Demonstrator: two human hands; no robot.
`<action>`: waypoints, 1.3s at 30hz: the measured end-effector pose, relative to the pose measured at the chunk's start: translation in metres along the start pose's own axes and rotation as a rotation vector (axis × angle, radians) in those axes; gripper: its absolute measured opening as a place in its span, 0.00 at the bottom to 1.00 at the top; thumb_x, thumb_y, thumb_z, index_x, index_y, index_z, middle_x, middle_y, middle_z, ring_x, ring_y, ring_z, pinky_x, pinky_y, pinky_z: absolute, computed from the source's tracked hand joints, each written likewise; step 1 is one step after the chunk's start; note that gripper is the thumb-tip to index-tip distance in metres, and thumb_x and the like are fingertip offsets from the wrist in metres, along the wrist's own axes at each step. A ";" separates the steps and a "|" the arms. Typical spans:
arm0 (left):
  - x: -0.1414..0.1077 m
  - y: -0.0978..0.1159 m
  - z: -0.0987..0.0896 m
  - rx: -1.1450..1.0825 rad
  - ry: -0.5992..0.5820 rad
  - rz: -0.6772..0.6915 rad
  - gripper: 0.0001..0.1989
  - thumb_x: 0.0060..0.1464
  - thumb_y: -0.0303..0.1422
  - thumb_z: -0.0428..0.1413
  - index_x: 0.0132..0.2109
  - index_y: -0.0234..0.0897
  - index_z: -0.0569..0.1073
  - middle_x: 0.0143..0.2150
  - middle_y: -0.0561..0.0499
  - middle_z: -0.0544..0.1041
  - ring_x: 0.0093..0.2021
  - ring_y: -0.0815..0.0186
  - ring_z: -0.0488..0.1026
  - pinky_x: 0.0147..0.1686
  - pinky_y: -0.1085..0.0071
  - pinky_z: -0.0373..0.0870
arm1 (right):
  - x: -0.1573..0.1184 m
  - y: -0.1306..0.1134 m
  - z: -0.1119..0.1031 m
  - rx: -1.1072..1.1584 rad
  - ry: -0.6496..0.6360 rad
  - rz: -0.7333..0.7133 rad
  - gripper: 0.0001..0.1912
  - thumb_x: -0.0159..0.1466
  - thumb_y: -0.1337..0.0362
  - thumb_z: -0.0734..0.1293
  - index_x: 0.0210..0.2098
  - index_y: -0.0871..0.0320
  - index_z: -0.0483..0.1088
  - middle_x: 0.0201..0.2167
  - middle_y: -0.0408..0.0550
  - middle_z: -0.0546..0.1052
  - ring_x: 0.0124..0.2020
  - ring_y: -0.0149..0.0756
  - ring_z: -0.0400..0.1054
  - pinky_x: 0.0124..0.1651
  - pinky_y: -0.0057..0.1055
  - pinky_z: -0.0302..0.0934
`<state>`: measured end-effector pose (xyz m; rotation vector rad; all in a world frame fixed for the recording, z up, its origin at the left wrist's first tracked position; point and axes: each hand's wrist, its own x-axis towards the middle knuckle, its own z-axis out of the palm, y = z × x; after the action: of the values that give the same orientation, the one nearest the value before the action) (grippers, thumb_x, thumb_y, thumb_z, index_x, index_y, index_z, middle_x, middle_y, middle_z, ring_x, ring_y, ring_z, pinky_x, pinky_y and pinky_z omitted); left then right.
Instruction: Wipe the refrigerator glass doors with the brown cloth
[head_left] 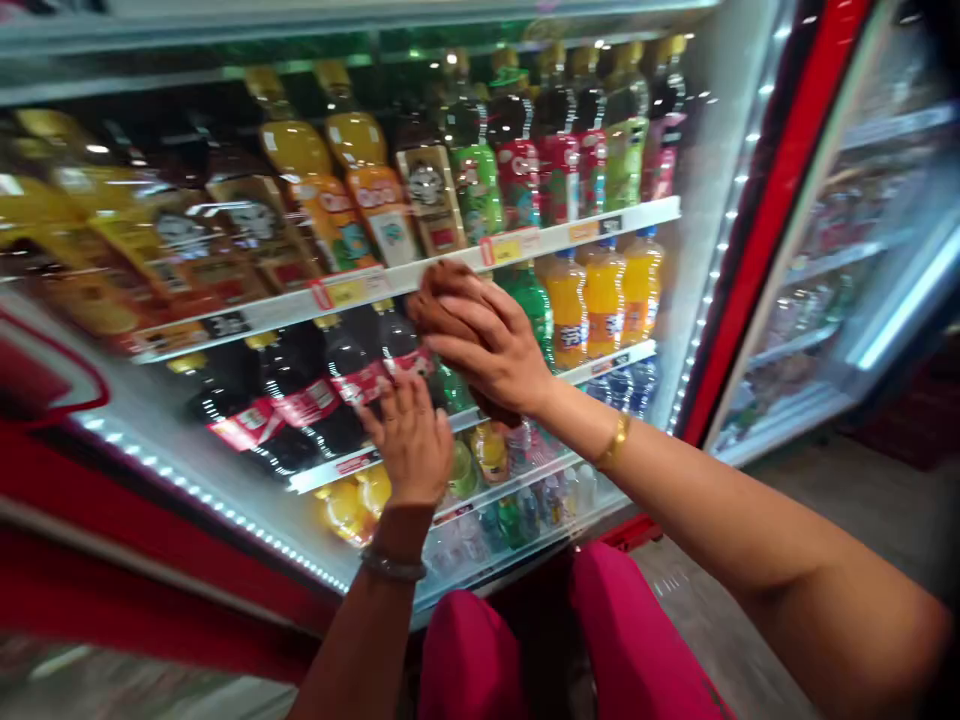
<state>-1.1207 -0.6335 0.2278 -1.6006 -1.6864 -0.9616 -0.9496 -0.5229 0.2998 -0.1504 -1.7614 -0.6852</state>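
My right hand (499, 345) presses a bunched brown cloth (442, 295) against the glass door (480, 560) of a drinks fridge. Its fingers are bent over the cloth, and part of the cloth hangs below the palm. To the lower left, my left hand (412, 435) lies with fingers spread against the glass, holding nothing. Behind the hands are dark soda bottles (300, 385) with red labels and a white shelf edge (390, 285) with price tags.
Upper-shelf bottles (427, 185) stand in a row behind the glass, with orange drink bottles (604, 295) lower right. A red door frame (780, 220) separates another lit fridge (847, 270) at right. My pink-clad knees (472, 660) are close to the fridge's bottom edge.
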 end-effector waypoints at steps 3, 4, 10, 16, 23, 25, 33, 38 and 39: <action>-0.007 -0.005 0.008 0.093 0.029 0.028 0.31 0.66 0.34 0.49 0.73 0.32 0.62 0.76 0.38 0.59 0.80 0.52 0.45 0.77 0.43 0.28 | -0.051 -0.012 -0.002 0.123 -0.012 -0.138 0.17 0.71 0.64 0.68 0.55 0.36 0.73 0.60 0.34 0.74 0.74 0.37 0.52 0.73 0.49 0.62; -0.009 -0.006 0.010 0.123 0.050 0.046 0.30 0.66 0.33 0.50 0.72 0.33 0.63 0.75 0.38 0.60 0.79 0.54 0.47 0.78 0.46 0.28 | -0.064 -0.013 -0.004 0.148 -0.045 -0.160 0.17 0.70 0.65 0.68 0.55 0.37 0.74 0.59 0.35 0.75 0.74 0.38 0.53 0.73 0.51 0.63; -0.014 -0.003 0.020 0.206 0.164 0.091 0.30 0.67 0.31 0.48 0.74 0.34 0.61 0.76 0.44 0.61 0.80 0.61 0.43 0.78 0.55 0.24 | -0.034 -0.002 -0.004 0.062 -0.009 -0.061 0.21 0.68 0.64 0.71 0.57 0.35 0.73 0.64 0.37 0.71 0.72 0.40 0.56 0.75 0.57 0.53; -0.019 -0.004 0.021 0.184 0.090 0.109 0.35 0.67 0.30 0.47 0.78 0.36 0.49 0.79 0.47 0.51 0.80 0.59 0.37 0.78 0.51 0.27 | -0.032 -0.024 0.019 0.106 0.028 0.187 0.14 0.66 0.60 0.73 0.52 0.43 0.76 0.62 0.44 0.68 0.72 0.47 0.53 0.74 0.61 0.52; -0.020 -0.004 0.022 0.184 0.162 0.135 0.36 0.69 0.32 0.47 0.78 0.36 0.45 0.79 0.49 0.52 0.80 0.65 0.31 0.78 0.56 0.24 | -0.117 -0.027 0.007 0.118 -0.084 -0.007 0.19 0.63 0.65 0.74 0.48 0.32 0.78 0.51 0.41 0.75 0.66 0.45 0.62 0.73 0.62 0.54; -0.020 -0.004 0.022 0.185 0.127 0.112 0.35 0.69 0.31 0.47 0.78 0.37 0.46 0.79 0.49 0.53 0.80 0.64 0.33 0.78 0.55 0.23 | -0.091 -0.016 0.006 0.055 0.023 0.010 0.20 0.62 0.63 0.76 0.51 0.36 0.77 0.57 0.45 0.73 0.67 0.49 0.61 0.74 0.62 0.51; -0.015 -0.002 0.026 0.293 0.309 0.158 0.32 0.65 0.33 0.49 0.74 0.36 0.59 0.77 0.51 0.60 0.80 0.65 0.32 0.80 0.56 0.31 | -0.038 -0.030 0.028 -0.065 0.244 0.138 0.26 0.62 0.67 0.75 0.58 0.49 0.72 0.65 0.52 0.65 0.68 0.56 0.59 0.68 0.61 0.57; -0.015 -0.003 0.027 0.334 0.342 0.167 0.32 0.63 0.33 0.49 0.73 0.36 0.63 0.76 0.51 0.61 0.81 0.64 0.33 0.80 0.55 0.33 | -0.136 -0.047 0.013 0.011 -0.055 0.031 0.23 0.56 0.54 0.79 0.49 0.52 0.77 0.58 0.53 0.65 0.68 0.62 0.55 0.66 0.63 0.60; -0.016 -0.003 0.027 0.334 0.338 0.168 0.32 0.63 0.34 0.49 0.73 0.35 0.63 0.76 0.51 0.61 0.81 0.63 0.33 0.80 0.55 0.33 | -0.150 -0.044 0.006 0.033 -0.122 -0.004 0.22 0.56 0.53 0.79 0.48 0.52 0.78 0.54 0.52 0.68 0.66 0.60 0.58 0.65 0.62 0.61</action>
<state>-1.1216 -0.6194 0.1998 -1.2574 -1.3721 -0.7682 -0.9269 -0.5188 0.1450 -0.1687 -1.8891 -0.6608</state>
